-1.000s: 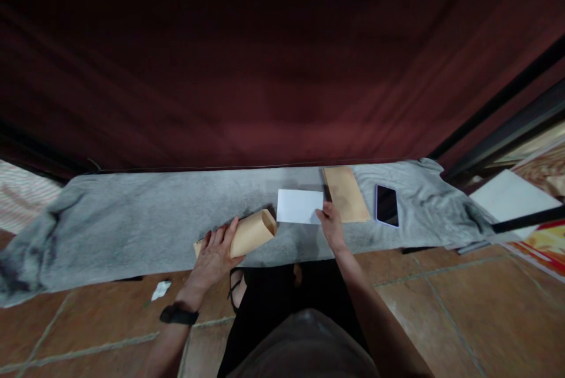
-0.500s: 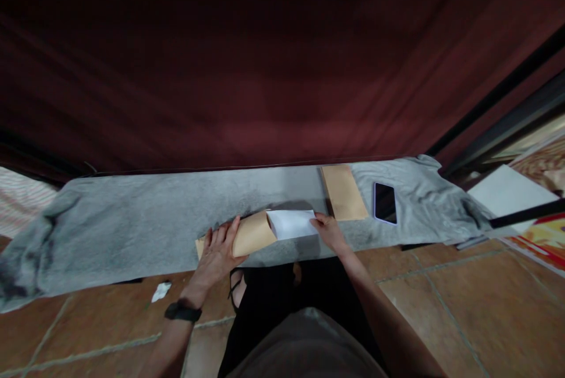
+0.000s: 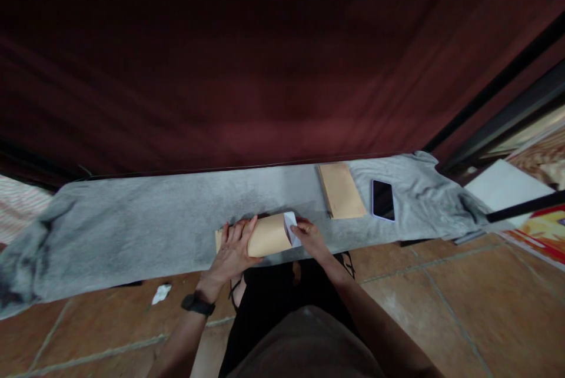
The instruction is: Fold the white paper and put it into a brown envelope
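Note:
A brown paper envelope (image 3: 270, 235) lies on the grey cloth with its open mouth facing right. My left hand (image 3: 235, 250) is laid across its left part, fingers over the far side and thumb at the near side, holding it. A white sheet of paper (image 3: 290, 226) sits mostly inside the envelope; only a short end sticks out of the mouth. My right hand (image 3: 309, 238) pinches that end between thumb and fingers. The part of the paper within the envelope is hidden.
A small stack of brown envelopes (image 3: 343, 191) lies to the right, beside a phone (image 3: 383, 200) with a dark screen. Grey cloth (image 3: 145, 219) covers the narrow bench. A dark red surface (image 3: 265, 72) rises behind it. White scrap (image 3: 161, 293) lies on the tiled floor.
My right hand has moved left, and the white paper has slid deeper into the envelope. My left hand and the envelope have shifted a little to the right.

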Available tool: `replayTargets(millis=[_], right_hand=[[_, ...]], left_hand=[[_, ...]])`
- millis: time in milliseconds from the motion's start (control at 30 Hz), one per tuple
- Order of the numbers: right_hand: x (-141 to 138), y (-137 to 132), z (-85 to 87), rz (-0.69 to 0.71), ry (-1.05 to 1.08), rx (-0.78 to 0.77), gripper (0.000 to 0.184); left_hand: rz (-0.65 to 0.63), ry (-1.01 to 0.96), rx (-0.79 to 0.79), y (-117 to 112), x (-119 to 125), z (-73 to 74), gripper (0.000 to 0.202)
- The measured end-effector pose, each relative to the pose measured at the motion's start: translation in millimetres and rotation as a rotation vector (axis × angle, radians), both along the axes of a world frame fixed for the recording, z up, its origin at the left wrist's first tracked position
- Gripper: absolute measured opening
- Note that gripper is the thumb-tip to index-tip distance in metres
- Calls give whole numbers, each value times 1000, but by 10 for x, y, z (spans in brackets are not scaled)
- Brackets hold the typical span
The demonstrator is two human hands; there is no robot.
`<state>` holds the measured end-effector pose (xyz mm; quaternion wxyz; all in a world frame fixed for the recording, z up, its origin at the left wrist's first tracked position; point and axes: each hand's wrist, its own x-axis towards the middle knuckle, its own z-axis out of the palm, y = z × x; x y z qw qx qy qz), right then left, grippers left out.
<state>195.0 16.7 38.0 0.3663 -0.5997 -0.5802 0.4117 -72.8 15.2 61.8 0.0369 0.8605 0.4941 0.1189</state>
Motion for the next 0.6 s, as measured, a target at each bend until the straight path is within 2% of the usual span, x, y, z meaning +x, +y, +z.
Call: replayTargets(millis=[167,367,600], right_hand=[[-151,4,-81,-1,33,-30,27],[-123,22,-141,-38,-6,-60,22],[-112,-27,-141,-159,-9,-23,14]], left_hand=[[-49,-14,-60,31,149,11,118],[-86,-13,-81,54,178,-18,117],[-103,25,-56,83,201,21,111]])
